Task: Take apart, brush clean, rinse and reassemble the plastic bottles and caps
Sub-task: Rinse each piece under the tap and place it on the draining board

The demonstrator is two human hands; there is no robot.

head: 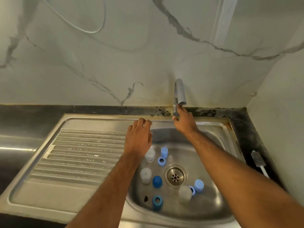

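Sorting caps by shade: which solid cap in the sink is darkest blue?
The dark blue domed plastic cap, left of the drain; the other solid caps are pale blue.

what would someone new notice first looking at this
The two bare arms reaching over the steel sink: the right hand is at the chrome tap by the back wall, and the left hand hovers over the basin's left edge. Next, the small bottles and blue caps scattered around the drain, such as a dark blue cap just left of it.
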